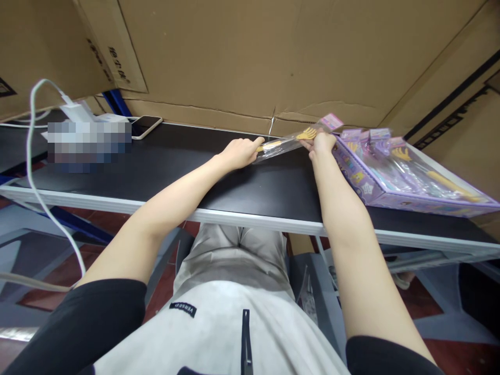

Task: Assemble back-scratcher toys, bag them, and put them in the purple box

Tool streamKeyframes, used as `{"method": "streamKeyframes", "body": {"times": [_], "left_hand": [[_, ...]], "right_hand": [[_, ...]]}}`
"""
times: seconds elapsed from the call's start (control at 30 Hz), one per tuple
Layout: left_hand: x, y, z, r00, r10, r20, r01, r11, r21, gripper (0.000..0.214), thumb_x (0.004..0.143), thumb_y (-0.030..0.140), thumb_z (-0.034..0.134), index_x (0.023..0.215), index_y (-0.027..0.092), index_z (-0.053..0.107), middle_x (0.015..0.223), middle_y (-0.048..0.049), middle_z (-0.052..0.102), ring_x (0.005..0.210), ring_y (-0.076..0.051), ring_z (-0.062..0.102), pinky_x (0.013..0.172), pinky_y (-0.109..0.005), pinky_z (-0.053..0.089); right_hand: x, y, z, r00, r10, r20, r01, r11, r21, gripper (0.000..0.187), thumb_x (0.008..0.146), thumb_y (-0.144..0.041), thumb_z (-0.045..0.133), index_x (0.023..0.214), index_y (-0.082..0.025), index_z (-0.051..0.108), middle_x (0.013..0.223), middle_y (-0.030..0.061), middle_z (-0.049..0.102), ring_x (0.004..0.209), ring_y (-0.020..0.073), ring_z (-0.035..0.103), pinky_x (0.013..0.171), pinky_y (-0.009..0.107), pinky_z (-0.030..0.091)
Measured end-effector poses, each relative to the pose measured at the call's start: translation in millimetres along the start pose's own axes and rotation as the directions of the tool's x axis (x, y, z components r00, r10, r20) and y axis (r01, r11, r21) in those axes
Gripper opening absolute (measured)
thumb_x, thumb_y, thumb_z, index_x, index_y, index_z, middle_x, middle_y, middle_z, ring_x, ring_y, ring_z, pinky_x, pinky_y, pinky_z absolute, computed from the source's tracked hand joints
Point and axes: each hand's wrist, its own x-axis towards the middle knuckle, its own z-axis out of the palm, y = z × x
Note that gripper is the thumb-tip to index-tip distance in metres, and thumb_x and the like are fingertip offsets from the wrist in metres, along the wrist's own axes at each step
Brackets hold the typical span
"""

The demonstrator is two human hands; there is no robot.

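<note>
My left hand (239,151) pinches the near end of a clear plastic sleeve (287,140) that holds a yellow hand-shaped stick with a pink header card. My right hand (322,142) grips the same sleeve near its far end. The sleeve is stretched between both hands just above the black table (175,166). Right of my right hand lies a purple display box (375,190) with several more of the same packaged sticks.
A phone (146,126) lies at the table's back left, beside a white charger (74,110) with a cable hanging over the front edge. Cardboard boxes (250,57) wall off the back and right side. Grey plastic chairs stand below the table.
</note>
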Motion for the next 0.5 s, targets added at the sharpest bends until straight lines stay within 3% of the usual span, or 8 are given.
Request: {"method": "streamKeyframes", "body": {"times": [0.1,0.27,0.5], "left_hand": [[1.2,-0.9,4.5,1.000,-0.026,-0.012,0.026,1.000,-0.014,0.054,0.104,0.019,0.046,0.158,0.013,0.048,0.131,-0.0217,0.075,0.121,-0.035,0.073,0.100,-0.042,0.053],[5.6,-4.3,12.9,0.999,-0.046,-0.029,0.045,0.998,-0.033,0.054,0.100,0.014,0.047,0.154,0.014,0.051,0.134,-0.0211,0.074,0.122,-0.033,0.073,0.101,-0.041,0.053],[5.8,-5.3,8.2,0.999,-0.034,0.040,0.034,0.999,0.011,0.055,0.102,0.015,0.047,0.157,0.011,0.048,0.128,-0.0238,0.075,0.122,-0.036,0.072,0.102,-0.043,0.052]], "right_hand": [[-16.4,-4.1,6.5,0.997,0.071,-0.023,-0.070,0.995,0.067,0.020,0.107,-0.020,0.044,0.104,-0.017,0.064,0.091,0.0045,0.071,0.080,0.0132,0.076,0.067,0.026,0.066],[-40.8,-5.4,14.8,0.994,0.104,0.026,-0.106,0.990,0.090,0.019,0.104,-0.018,0.046,0.103,-0.017,0.065,0.084,0.0019,0.067,0.075,0.0117,0.072,0.066,0.027,0.066],[-40.5,-6.0,16.3,0.990,0.131,0.043,-0.134,0.987,0.088,0.010,0.099,-0.019,0.053,0.094,-0.020,0.061,0.082,0.0006,0.068,0.075,0.0127,0.073,0.074,0.030,0.067]]}}
